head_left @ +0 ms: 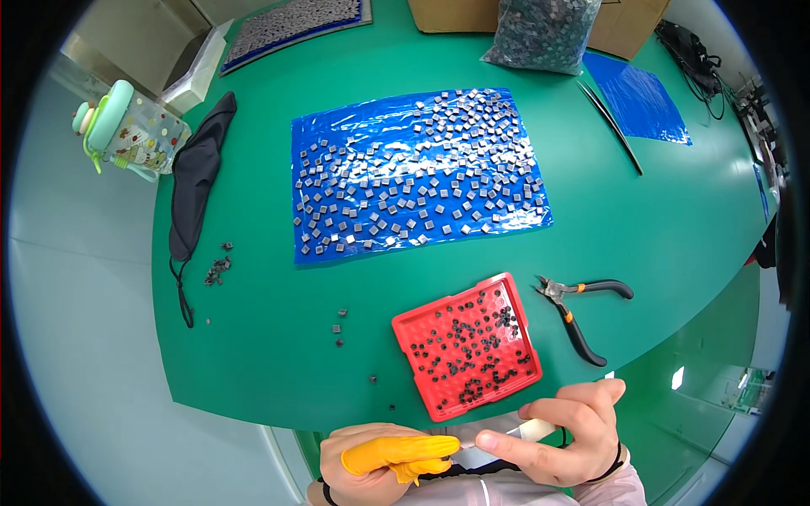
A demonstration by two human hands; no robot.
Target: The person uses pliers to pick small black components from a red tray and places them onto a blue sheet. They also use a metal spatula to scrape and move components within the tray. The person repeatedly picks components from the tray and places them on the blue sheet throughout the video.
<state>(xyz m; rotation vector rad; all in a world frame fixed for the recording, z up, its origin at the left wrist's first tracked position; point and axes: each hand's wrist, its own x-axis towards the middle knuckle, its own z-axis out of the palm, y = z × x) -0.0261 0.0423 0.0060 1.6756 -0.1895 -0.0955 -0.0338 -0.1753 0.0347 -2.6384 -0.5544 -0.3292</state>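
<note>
My left hand (371, 460) is at the table's front edge, with yellow finger covers on some fingers. Its covered fingertips are pressed together on a small dark thing, mostly hidden. To its right, my right hand (565, 430) has its fingers apart, one fingertip pointing at the left fingertips. A cream-coloured piece (536, 430) shows under the right fingers; I cannot tell whether it is held. Just beyond both hands lies a red tray (429, 406), tilted on the table, holding many small black round parts (472, 363).
Side cutters (582, 312) lie right of the tray. Beyond is a blue sheet (354, 126) covered with small grey square pieces. Tweezers (612, 126), a bag of parts (544, 34), a black mask (201, 177), a bottle (131, 131) and loose bits (218, 270) surround it.
</note>
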